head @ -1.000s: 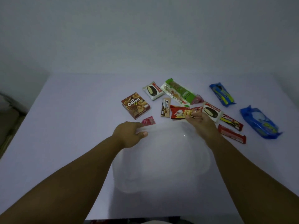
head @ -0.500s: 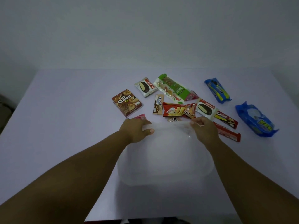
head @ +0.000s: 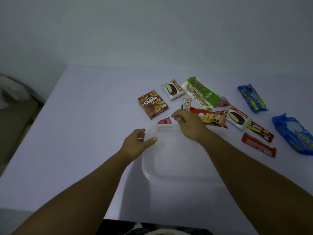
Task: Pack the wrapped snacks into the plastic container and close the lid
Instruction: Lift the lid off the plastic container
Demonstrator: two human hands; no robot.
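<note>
Container (head: 177, 160) lies under both your hands, long axis left-right: left hand (head: 138, 145) pinches its far-left corner, right hand (head: 189, 126) curls at the far rim, snacks (head: 210, 116) just beyond.

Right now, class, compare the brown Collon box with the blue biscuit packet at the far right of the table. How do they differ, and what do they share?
The Collon box is a stiff brown carton with flat faces; the blue biscuit packet is a soft crinkled wrapper. The box lies left of the snack group, beyond the left hand; the packet lies farthest right, clear of both hands. The packet looks longer. Both lie flat on the table, outside the plastic container, untouched.
</note>
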